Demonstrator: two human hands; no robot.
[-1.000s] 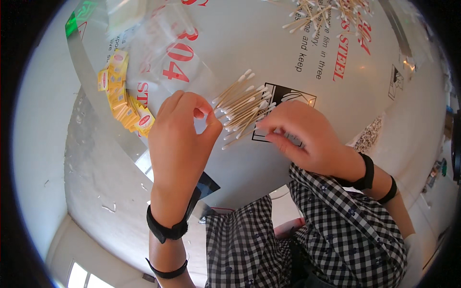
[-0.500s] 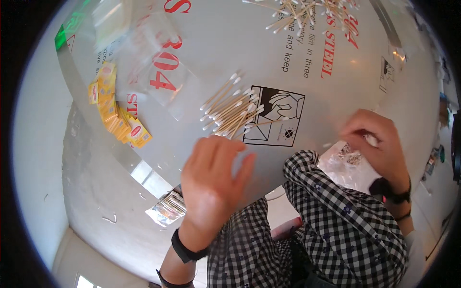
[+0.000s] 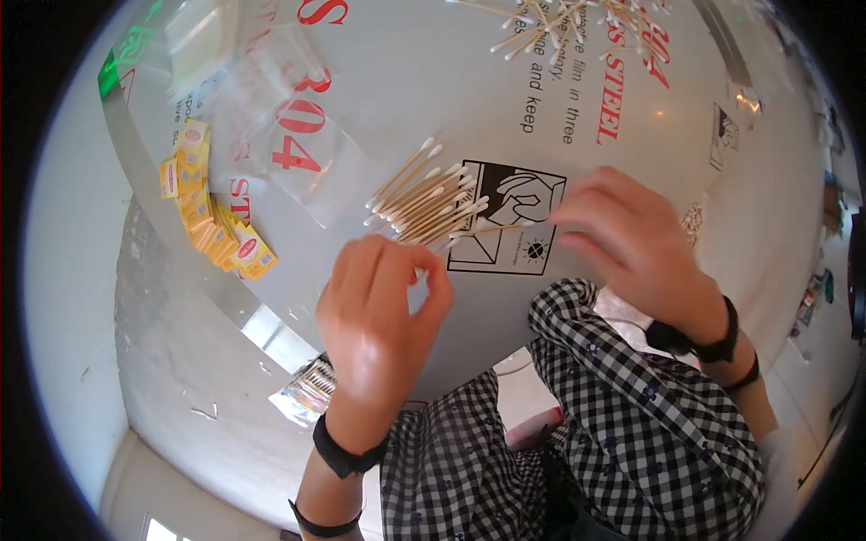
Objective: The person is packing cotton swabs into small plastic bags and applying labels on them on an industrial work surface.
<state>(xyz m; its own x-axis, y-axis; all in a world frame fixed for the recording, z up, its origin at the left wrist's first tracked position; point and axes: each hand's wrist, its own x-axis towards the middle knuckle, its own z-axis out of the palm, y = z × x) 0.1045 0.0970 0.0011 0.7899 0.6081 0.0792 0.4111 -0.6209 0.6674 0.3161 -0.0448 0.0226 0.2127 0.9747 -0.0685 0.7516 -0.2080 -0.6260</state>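
A loose pile of cotton swabs (image 3: pixel 424 203) with wooden sticks and white tips lies on the metal-coloured table. My left hand (image 3: pixel 383 302) is at the near edge of this pile, its thumb and index finger bent together in a ring. Whatever the fingertips may pinch is hidden. To the right of the pile, over the printed black-and-white square, my right hand (image 3: pixel 636 239) hovers with thumb and fingers apart. It is slightly blurred, and nothing shows between the fingers. One swab (image 3: pixel 496 227) lies across the printed square, pointing toward the right hand.
More swabs (image 3: pixel 577 22) are scattered at the far edge. Several yellow packets (image 3: pixel 212 221) lie in a row on the left, beside clear plastic bags (image 3: pixel 311 167). A packet of swabs (image 3: pixel 311 388) sits beyond the table's near-left edge. My checkered-clad legs (image 3: pixel 649 406) are below.
My right hand has moved left and away from me, from the clear bag at the near right toward the swab pile. My left hand's thumb and index finger have come together.
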